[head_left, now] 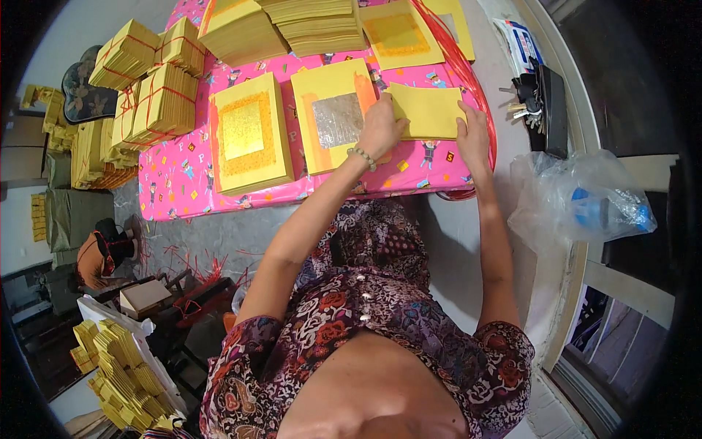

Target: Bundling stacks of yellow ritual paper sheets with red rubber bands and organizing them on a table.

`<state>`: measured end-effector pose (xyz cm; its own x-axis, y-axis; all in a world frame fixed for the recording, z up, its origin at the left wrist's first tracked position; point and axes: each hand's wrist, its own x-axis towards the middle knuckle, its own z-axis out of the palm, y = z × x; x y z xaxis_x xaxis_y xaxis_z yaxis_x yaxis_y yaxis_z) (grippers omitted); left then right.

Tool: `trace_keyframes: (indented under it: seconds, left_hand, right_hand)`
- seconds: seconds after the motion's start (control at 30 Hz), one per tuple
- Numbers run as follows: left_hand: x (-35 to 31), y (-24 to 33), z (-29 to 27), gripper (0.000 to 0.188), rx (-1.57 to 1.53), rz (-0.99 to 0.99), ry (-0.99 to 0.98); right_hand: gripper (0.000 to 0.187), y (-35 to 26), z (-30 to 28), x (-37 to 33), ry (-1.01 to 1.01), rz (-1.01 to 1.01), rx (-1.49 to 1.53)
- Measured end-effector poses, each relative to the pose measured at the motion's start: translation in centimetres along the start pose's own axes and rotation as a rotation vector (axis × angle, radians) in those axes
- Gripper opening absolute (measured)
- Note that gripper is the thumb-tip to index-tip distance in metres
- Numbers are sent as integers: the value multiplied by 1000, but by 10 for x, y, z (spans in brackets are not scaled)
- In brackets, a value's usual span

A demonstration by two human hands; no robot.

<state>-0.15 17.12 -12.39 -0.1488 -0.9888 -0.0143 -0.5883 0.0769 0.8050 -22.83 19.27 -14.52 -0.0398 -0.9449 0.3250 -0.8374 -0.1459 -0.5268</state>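
Between my two hands is a yellow paper bundle (430, 111), held by its left and right ends above the pink table. My left hand (382, 128), with a beaded bracelet on its wrist, grips the left end. My right hand (474, 135) pinches the right end between thumb and fingers. Just left of the bundle lies a stack of yellow paper with a silver square (338, 121) and orange bands, partly covered by my left hand. Further left stands a thicker stack with a gold square (245, 128) in an orange border.
A pink patterned cloth (175, 201) covers the table. Tall yellow paper stacks (314, 25) stand at the back, and red-tied bundles (164, 102) at the left. Red strings (468, 62) run along the right edge. Keys (526, 110) and a plastic bag (578, 201) lie at the right.
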Motion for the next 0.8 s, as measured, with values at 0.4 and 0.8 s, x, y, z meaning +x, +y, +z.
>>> trace_keyframes:
  seconds: [0.4,0.8]
  left_hand:
    - [-34,-2,-29,56,56,275,217]
    - [-108,-41,-91,40,231,278,59]
  right_hand:
    - [35,-18,-11,-1,8,-26,-314]
    - [23,-100,-19,-6,-170,-568,88]
